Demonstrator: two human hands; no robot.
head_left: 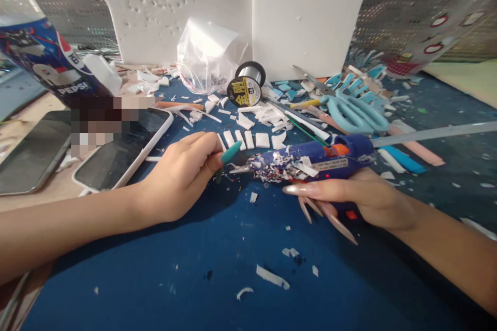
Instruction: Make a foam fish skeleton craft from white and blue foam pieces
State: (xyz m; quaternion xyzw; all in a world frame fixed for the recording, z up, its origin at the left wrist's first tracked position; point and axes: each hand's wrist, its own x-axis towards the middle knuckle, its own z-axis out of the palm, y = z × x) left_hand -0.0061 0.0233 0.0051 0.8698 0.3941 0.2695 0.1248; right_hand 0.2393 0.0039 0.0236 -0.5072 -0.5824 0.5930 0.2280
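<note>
Gripping a blue glue gun (310, 163) in the right hand (365, 196), fingers wrapped round the handle, one long-nailed finger stretched flat under the barrel. Held level just above the blue surface (194, 269) near its middle, nozzle aimed at 9 o'clock, glue stick (430, 133) jutting out the back toward 3 o'clock, barrel crusted with white paper scraps. Meeting that nozzle with the left hand (182, 181), fingers curled shut, thumb and forefinger pinched right at the tip; contents of the pinch, if any, too small to tell.

Sharing the surface with a row of white cut pieces (248, 139) at 12 o'clock of the nozzle, light-blue scissors (355, 114) at 1 o'clock, a wire spool (244, 88) and a plastic bag (205, 57) farther toward 12, two phones (124, 152) between 9 and 10 o'clock, a Pepsi bottle (46, 59) at 10.

Judging the main hazard as a burn: bare fingertips touching or nearly touching a tip likely hot, given a red spot on the handle, seemingly a power light. Possibly also stringing glue onto skin or the long nails, with so little gap. Risking more scraps fused to the barrel from the litter below. Perhaps smearing the nearer phone through a stray drip or a sideways sweep of the left forearm.
</note>
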